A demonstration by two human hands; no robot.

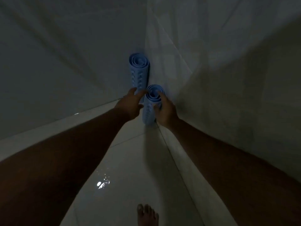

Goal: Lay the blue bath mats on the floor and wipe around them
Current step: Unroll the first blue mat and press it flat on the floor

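Two blue bath mats, each rolled into a tube with holes along its side, stand upright in the corner where two pale walls meet. The taller roll (139, 71) is at the back. The nearer roll (152, 105) stands in front of it on the floor. My right hand (165, 110) is wrapped round the right side of the nearer roll near its top. My left hand (132, 103) is just left of that roll, fingers spread, its fingertips at the roll's rim and in front of the taller roll's base.
The floor (130, 160) is pale glossy tile with a bright light reflection (101, 184). A low wall ledge (65, 124) runs along the left. My bare foot (147, 214) is at the bottom edge. The scene is dim.
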